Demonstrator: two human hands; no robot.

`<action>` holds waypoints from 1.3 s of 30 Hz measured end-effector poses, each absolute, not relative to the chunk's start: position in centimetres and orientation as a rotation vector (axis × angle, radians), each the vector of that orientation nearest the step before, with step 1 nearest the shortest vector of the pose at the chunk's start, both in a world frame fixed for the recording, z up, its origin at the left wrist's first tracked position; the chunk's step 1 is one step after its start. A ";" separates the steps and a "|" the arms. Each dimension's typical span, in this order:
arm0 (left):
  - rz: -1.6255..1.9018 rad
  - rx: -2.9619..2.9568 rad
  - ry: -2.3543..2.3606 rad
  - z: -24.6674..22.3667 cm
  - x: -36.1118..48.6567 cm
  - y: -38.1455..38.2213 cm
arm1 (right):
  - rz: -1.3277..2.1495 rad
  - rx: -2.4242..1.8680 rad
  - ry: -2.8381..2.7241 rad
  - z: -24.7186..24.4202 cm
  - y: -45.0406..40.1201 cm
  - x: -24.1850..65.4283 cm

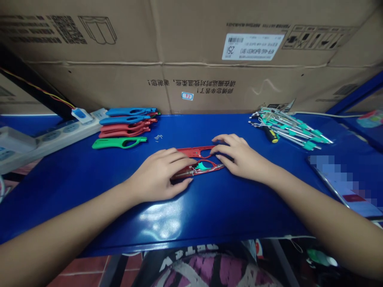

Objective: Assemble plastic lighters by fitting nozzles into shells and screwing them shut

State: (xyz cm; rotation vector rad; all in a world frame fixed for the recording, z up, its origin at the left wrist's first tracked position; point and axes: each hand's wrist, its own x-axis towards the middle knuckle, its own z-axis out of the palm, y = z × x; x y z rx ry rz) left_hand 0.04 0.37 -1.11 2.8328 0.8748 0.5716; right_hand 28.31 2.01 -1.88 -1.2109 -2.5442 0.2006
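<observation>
One red near shell half (209, 171) and one red far shell half (187, 152) lie side by side at the middle of the blue table (221, 211), not joined. The near one carries a green trigger (202, 166), thin wires and metal parts; no such parts show in the visible stretch of the far one. By that, the piece looks partway along: its insides appear largely laid in, while the two halves remain separate.

The left hand (160, 173) closes over the left end of the near half, thumb on its near side and fingers on its far side. The right hand (237, 155) is at the right ends, thumb and fingers spread between both halves; whether it grips or merely steadies them, I cannot tell.

Beyond the left hand lie small metal pieces (158, 138). Farther left, blue, red and green casings (116, 142) sit in a stack and look assembled, beside a power strip (70, 127). On the far right, a pile of metal rods with green parts (295, 129) lies outside any shell, next to a black-and-yellow screwdriver (271, 134).
</observation>
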 end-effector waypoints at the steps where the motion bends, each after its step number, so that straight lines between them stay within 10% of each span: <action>1: 0.534 2.843 0.877 -1.0 -0.1 0.5 | 0.217 -1.233 -2.511 -2.0 2.1 28.4; 17: 0.815 2.618 0.858 -2.8 0.4 1.3 | 0.386 -1.284 -2.370 -1.6 2.7 28.9; 26: 0.895 2.943 0.905 -1.9 -0.8 2.3 | 1.297 -1.167 -1.730 -1.5 1.8 27.4; 39: 0.720 2.752 0.767 -2.4 -0.5 1.8 | 0.572 -1.029 -2.479 -1.2 1.7 28.2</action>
